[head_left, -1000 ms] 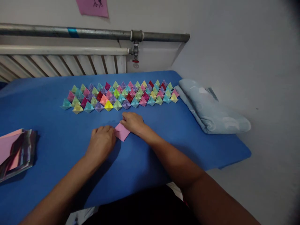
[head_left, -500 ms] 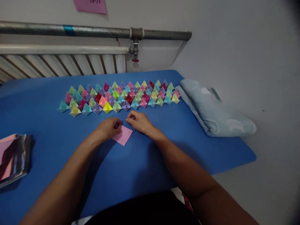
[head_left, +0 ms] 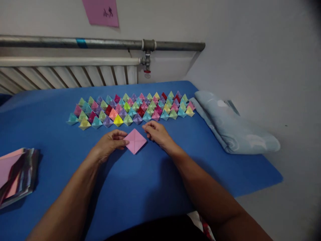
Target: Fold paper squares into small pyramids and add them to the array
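Note:
A pink folded paper square (head_left: 135, 141), turned like a diamond with crease lines crossing at its middle, is just above the blue surface. My left hand (head_left: 112, 141) pinches its left corner between thumb and fingers. To the right of the paper is my right hand (head_left: 157, 133), its fingers curled together near the upper right edge; whether they hold anything is too small to tell. Beyond both hands stand several rows of small folded paper boats (head_left: 137, 118) in many colours.
A stack of coloured paper (head_left: 18, 177) lies at the left on the blue table (head_left: 140, 187). At the right is a folded light-blue cloth (head_left: 233, 127) by the wall. Behind the table run a radiator (head_left: 87, 75) and a metal pipe (head_left: 112, 44).
The pink paper now shows its full diamond face, and my left fingers have shifted to its left corner. The view has tilted up slightly.

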The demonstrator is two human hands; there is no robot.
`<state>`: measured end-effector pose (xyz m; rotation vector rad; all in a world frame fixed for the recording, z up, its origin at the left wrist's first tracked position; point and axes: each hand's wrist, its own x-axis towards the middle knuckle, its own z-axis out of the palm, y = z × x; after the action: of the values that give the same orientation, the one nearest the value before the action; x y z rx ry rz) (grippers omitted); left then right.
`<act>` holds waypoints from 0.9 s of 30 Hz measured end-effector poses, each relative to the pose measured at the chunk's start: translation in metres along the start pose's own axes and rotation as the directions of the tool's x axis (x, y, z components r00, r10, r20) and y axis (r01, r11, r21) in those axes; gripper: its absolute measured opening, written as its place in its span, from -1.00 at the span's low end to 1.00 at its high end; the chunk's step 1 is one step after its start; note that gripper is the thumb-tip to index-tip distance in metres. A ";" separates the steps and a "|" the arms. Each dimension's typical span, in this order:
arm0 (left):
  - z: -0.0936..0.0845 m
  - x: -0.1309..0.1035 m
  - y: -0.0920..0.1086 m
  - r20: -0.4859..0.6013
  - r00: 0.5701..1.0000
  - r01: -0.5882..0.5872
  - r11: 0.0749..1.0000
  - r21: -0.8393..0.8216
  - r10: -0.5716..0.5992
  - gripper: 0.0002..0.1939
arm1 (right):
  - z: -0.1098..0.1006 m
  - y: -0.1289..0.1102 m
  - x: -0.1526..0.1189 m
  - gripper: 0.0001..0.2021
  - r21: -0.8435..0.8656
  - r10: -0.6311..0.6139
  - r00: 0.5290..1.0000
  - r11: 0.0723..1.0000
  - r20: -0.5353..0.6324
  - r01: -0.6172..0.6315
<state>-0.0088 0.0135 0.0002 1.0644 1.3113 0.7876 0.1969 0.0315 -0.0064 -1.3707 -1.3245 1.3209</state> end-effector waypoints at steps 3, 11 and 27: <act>-0.002 0.000 0.002 -0.089 0.996 -0.037 0.969 -0.243 0.015 -0.53 | 0.002 -0.004 -0.004 -0.68 0.142 0.062 0.998 0.988 -0.006 -0.061; 0.019 -0.008 0.001 -0.106 0.989 -0.141 0.897 -0.418 0.106 -0.59 | 0.033 -0.006 -0.018 -0.70 0.253 0.057 0.995 0.964 0.079 -0.075; 0.014 -0.012 0.002 -0.050 0.994 -0.109 0.975 -0.192 0.101 -0.69 | 0.029 -0.009 -0.025 -0.79 0.247 0.068 0.980 0.962 0.185 -0.113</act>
<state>0.0035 0.0005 0.0060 0.9714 1.1914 1.0003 0.1691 0.0043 0.0022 -1.1694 -1.1646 1.6450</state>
